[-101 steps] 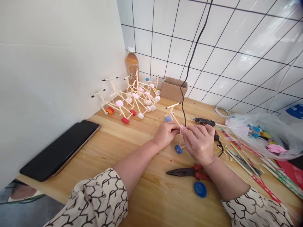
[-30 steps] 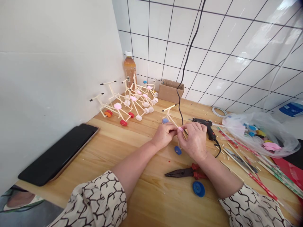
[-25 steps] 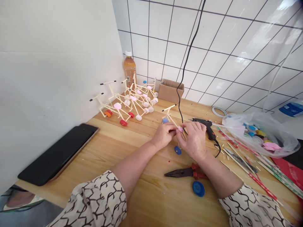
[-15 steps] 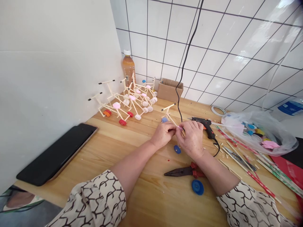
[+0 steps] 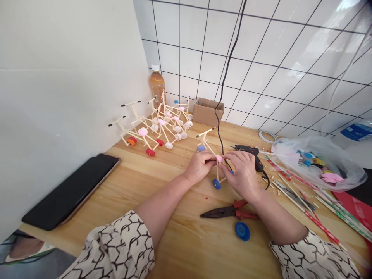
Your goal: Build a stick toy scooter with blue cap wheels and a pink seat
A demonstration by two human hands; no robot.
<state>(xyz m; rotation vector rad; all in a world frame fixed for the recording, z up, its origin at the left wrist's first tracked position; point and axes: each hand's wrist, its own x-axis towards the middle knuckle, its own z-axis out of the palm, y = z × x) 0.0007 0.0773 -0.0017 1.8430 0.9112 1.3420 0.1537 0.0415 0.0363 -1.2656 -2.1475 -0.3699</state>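
Note:
A small toy tricycle [image 5: 210, 149] of thin wooden sticks stands in front of me, with bottle caps for wheels and a pink seat [image 5: 219, 158]. My left hand [image 5: 199, 167] pinches its frame just left of the seat. The thumb and fingertips of my right hand [image 5: 243, 174] close on the seat's right side. One dark blue cap wheel [image 5: 216, 184] shows below my hands, and a paler blue cap [image 5: 200, 148] is at the handlebar end. Another blue wheel is partly hidden by my right hand. Pliers [image 5: 222, 212] with red handles and a loose blue cap [image 5: 242, 231] lie nearer me.
Several finished-looking stick tricycles [image 5: 142, 132] stand at the back left by a drink bottle [image 5: 157, 87] and a cardboard box [image 5: 208, 112]. A black phone [image 5: 71, 190] lies left. Right are a glue gun [image 5: 247, 150], scissors [image 5: 293, 193], sticks and a plastic bag [image 5: 316, 147] of caps.
My right hand has shifted slightly right and its fingers have drawn back, so the pink seat shows more. My left hand keeps its place on the frame.

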